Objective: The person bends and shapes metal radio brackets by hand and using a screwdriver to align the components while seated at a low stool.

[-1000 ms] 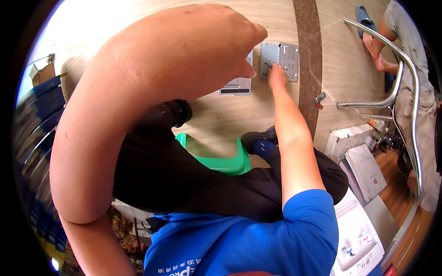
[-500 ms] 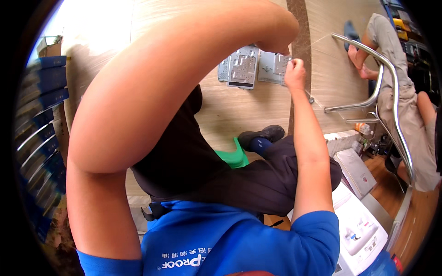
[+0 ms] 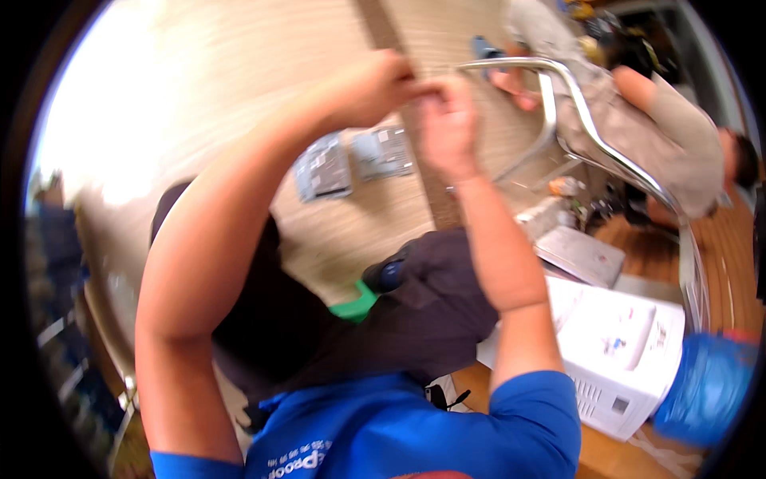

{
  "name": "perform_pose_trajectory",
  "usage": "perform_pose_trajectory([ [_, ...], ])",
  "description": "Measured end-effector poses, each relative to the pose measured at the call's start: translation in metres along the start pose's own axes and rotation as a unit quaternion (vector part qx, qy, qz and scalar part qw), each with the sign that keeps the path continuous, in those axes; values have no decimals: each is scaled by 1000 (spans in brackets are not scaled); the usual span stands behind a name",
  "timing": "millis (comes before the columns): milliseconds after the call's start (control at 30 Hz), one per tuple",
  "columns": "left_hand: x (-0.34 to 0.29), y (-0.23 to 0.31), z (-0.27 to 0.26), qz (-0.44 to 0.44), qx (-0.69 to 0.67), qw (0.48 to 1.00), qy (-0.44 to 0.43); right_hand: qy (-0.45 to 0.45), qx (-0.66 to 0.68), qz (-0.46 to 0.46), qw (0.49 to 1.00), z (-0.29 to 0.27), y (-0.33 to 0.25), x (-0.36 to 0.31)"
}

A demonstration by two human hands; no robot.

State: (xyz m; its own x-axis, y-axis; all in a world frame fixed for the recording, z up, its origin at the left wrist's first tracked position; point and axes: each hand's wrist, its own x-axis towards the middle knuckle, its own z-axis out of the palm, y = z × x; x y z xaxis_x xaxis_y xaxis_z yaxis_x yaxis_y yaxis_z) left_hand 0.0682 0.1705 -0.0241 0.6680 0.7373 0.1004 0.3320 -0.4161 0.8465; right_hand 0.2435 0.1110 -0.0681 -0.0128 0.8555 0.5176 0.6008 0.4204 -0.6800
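Note:
My left hand (image 3: 389,84) and my right hand (image 3: 448,124) meet in front of me, raised above the floor, with their fingertips touching or nearly so. The fingers of both look curled and pinched together, though motion blurs them. Whatever may lie between them is too small to make out. Below and left of the hands, two flat grey metal plates with holes and cut-outs lie side by side on the floor, a left plate (image 3: 325,172) and a right plate (image 3: 384,152). Neither hand touches them.
A bent chrome tube frame (image 3: 586,108) stands at the right, with a person in beige trousers (image 3: 586,72) behind it. A white appliance (image 3: 618,351) and a blue translucent container (image 3: 708,391) sit at lower right. Something green (image 3: 355,305) lies by my foot. Blue boxes (image 3: 60,255) line the left.
The view has swung, so the plates and chrome frame appear further left. Both hands have moved away from beside the plates and come together at the fingertips.

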Motion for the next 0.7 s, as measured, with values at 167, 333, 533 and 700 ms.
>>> perform_pose_trajectory([
  [167, -4, -14, -6, -41, -156, 987, 19, -3, 56, 13, 998, 10, -27, 11],
  [333, 1, -11, -16, -49, -177, 983, 5, 19, 70, -16, 997, 4, -27, 21],
  [533, 7, -6, -23, -71, -213, 974, -11, 28, 95, -6, 995, -2, -28, 26],
  [700, 12, -6, -16, -69, -330, 941, -42, 40, 120, -20, 992, -12, -27, 28],
])
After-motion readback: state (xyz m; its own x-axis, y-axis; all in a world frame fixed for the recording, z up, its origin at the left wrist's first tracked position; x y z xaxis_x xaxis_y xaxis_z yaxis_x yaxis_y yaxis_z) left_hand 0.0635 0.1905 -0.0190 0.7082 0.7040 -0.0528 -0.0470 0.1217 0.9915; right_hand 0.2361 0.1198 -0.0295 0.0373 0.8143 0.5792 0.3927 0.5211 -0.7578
